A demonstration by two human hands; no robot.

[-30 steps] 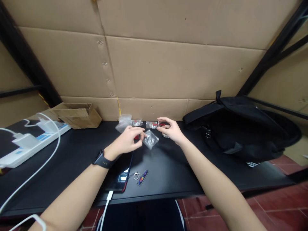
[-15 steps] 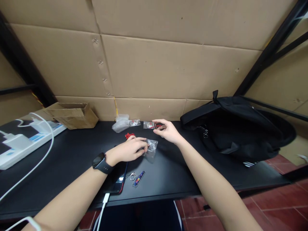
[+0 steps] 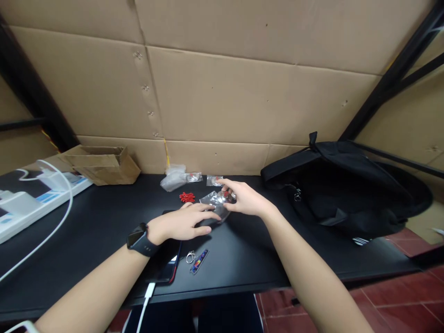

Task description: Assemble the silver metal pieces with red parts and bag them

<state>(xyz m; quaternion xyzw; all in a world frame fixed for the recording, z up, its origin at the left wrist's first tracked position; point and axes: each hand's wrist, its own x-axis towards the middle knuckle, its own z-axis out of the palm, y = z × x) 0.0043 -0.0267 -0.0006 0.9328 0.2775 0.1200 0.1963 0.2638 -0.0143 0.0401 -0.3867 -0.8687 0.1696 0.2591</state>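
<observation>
My left hand (image 3: 189, 222), with a dark watch on its wrist, lies over the near left side of a clear plastic bag (image 3: 212, 199). Its fingers are stretched out and apart, touching the bag. My right hand (image 3: 245, 196) has its thumb and fingers curled around a small red-and-silver piece (image 3: 226, 195) at the bag's right side; its exact kind is too small to make out. Whether the piece is inside the bag, I cannot tell. A cluster of red clasps or cords (image 3: 187, 197) lies just beyond my left hand. Nearer me is a colourful keychain charm (image 3: 199, 262) beside a metal key ring (image 3: 190, 257).
A phone (image 3: 169, 268) on a white cable lies under my left wrist. Small clear packets (image 3: 213, 180) and a plastic bundle (image 3: 174, 178) sit at the back. An open cardboard box (image 3: 104, 166) and a power strip (image 3: 52, 199) stand left, a black backpack (image 3: 347, 185) right.
My right hand has come nearer, from the back packet to the plastic bag, with the small red-and-silver piece. My left hand's fingers have spread, and more of the red cluster shows.
</observation>
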